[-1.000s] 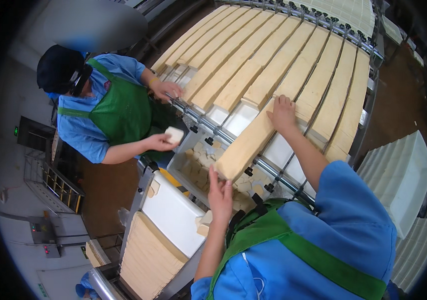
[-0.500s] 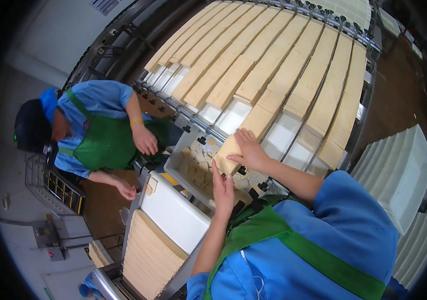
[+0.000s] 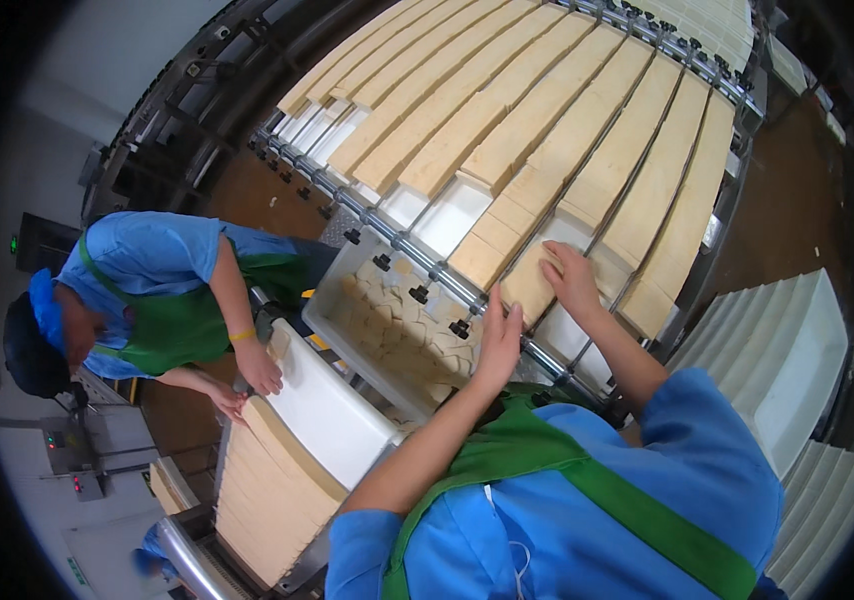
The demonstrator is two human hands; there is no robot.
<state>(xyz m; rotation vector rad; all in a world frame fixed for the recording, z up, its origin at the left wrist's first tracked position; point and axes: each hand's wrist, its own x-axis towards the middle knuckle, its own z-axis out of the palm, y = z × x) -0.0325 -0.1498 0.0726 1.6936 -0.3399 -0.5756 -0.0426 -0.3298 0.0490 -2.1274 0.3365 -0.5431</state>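
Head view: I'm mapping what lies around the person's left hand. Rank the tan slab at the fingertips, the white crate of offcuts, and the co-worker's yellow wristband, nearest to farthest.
1. Tan slab, touching the left hand, just right of it.
2. White crate of offcuts, directly left, below the rollers.
3. Yellow wristband, far left on the co-worker's arm.

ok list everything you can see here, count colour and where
tan slabs: many long rows, pale tan, on the roller conveyor across the top
end slab: one, tan, near edge of the conveyor, between both hands
white tray: one, holding small tan pieces, below the conveyor edge
stacked sheets: one pile, tan, lower left
white board: one, on that pile
co-worker: one, blue shirt, green apron, left, hands at the pile
white ridged trays: a stack, right
left hand: open, at the slab's near end
right hand: flat on the slab
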